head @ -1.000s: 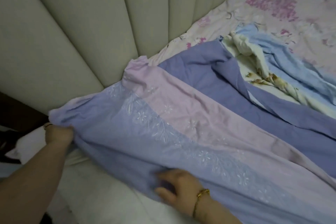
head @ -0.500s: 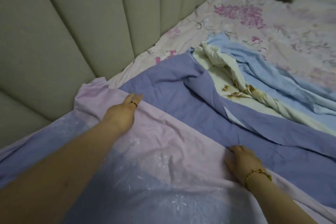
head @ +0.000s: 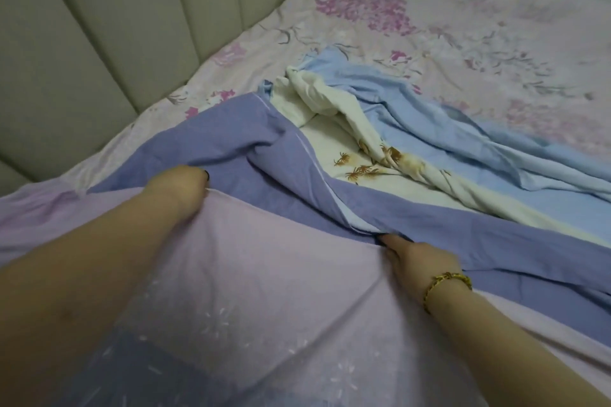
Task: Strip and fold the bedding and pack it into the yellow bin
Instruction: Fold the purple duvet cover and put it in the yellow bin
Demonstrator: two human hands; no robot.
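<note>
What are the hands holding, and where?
Both grip the purple-and-pink cover where pink meets purple: left hand nearer the headboard, right hand further along.

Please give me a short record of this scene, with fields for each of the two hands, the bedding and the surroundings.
left hand: fingers curled into a fold of the purple cover
right hand: fingertips at the cover's edge; grip unclear
right wrist: gold bracelet
other bedding: blue and cream sheet, crumpled beside the cover
bottom layer: floral sheet, spread over the bed
behind: padded headboard
yellow bin: not in view
</note>
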